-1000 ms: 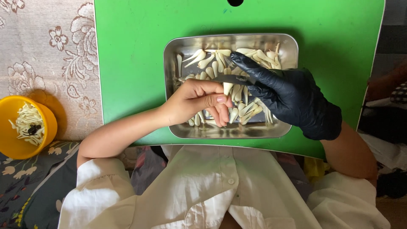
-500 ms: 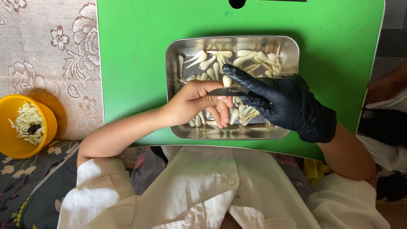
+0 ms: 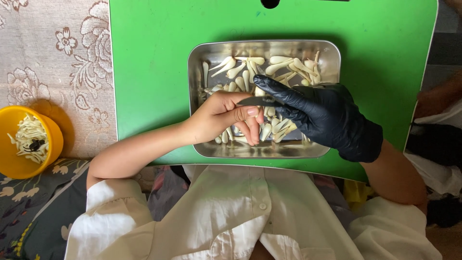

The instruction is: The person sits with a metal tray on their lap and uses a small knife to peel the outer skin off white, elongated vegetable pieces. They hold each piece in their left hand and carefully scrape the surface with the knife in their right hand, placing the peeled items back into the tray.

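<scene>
Since half a second ago the gloved right hand has turned its small knife flatter: the blade now lies left-right, tip pointing left, over the bare left hand. The right hand's fingers are closed round the knife's handle; the left hand's fingers curl down into the tray, and I cannot tell what they pinch. The steel tray on the green board holds many pale garlic cloves. At far left, a yellow bowl holds pale peelings.
</scene>
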